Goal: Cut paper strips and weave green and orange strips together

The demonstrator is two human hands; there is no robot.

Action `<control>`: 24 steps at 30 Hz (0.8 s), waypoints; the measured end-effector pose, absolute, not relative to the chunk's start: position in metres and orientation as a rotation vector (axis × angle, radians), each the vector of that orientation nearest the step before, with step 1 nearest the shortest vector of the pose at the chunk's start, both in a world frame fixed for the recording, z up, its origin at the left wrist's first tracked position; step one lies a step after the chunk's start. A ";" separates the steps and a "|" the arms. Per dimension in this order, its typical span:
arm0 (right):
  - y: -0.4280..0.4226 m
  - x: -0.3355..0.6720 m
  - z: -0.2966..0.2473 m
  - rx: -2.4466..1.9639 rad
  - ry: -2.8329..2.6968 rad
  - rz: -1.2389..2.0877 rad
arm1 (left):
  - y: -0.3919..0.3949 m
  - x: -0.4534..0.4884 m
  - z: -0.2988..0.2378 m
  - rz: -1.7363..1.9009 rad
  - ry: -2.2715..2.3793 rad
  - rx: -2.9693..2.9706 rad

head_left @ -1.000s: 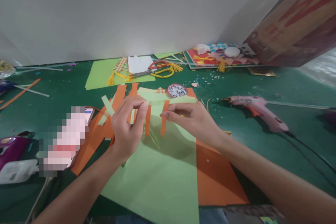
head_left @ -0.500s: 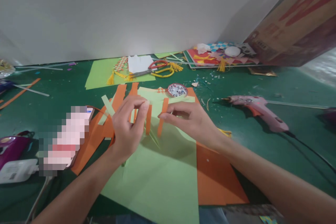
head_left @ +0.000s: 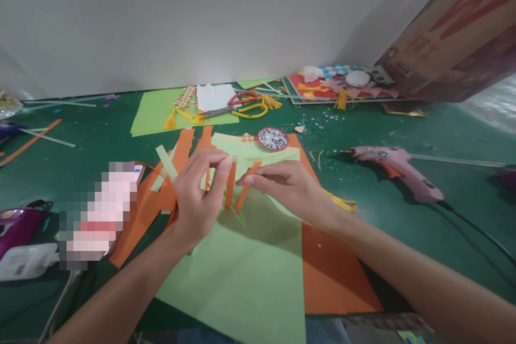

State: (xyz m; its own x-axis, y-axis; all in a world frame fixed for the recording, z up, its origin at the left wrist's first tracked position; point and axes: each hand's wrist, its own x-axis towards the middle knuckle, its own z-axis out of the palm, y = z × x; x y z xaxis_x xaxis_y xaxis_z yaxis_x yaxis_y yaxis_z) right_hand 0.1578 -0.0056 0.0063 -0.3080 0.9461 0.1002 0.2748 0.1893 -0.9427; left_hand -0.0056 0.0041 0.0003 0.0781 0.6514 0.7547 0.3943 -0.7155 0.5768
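My left hand (head_left: 197, 199) is raised over a light green paper sheet (head_left: 245, 269), its fingers pinched on a woven piece of green and orange paper strips (head_left: 230, 185). My right hand (head_left: 288, 188) pinches one orange strip (head_left: 243, 193) of that piece and holds it slanted toward the left hand. An orange sheet (head_left: 334, 274) lies under the green one. Loose orange and green strips (head_left: 171, 166) lie just left of my left hand.
A pink glue gun (head_left: 397, 169) with its cable lies to the right. A small round dish of googly eyes (head_left: 273, 138) sits behind my hands. Red-handled scissors (head_left: 236, 105), yellow tassels and finished craft pieces lie at the back. A phone (head_left: 100, 215) and purple device (head_left: 18, 226) lie left.
My right hand has moved left toward my left hand, swinging the orange strip from hanging straight to slanted. My left hand has stayed in place.
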 end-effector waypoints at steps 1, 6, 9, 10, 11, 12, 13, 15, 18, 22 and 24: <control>-0.006 0.158 0.007 -1.163 -1.726 1.147 | 0.004 -0.006 0.000 1.688 1.058 2.135; -0.006 0.157 0.010 -1.182 -1.710 1.132 | 0.004 -0.006 0.000 1.677 1.076 2.149; -0.006 0.156 0.010 -1.181 -1.732 1.110 | 0.005 -0.006 0.000 1.697 1.046 2.154; -0.006 0.156 0.010 -1.182 -1.740 1.103 | 0.005 -0.006 0.000 1.699 1.037 2.157; -0.006 0.155 0.010 -1.186 -1.750 1.098 | 0.004 -0.006 0.000 1.694 1.033 2.161; -0.006 0.155 0.010 -1.190 -1.760 1.092 | 0.004 -0.006 0.000 1.686 1.035 2.166; -0.006 0.155 0.010 -1.195 -1.768 1.088 | 0.004 -0.006 -0.001 1.676 1.041 2.172; -0.006 0.154 0.009 -1.205 -1.776 1.079 | 0.004 -0.007 -0.001 1.664 1.059 2.187; -0.007 0.154 0.010 -1.211 -1.780 1.073 | 0.004 -0.007 -0.003 1.654 1.060 2.225; -0.008 0.154 0.009 -1.192 -1.785 1.068 | 0.004 -0.007 -0.003 1.657 1.043 2.270; -0.008 0.153 0.009 -1.182 -1.790 1.074 | 0.004 -0.006 -0.003 1.654 1.039 2.292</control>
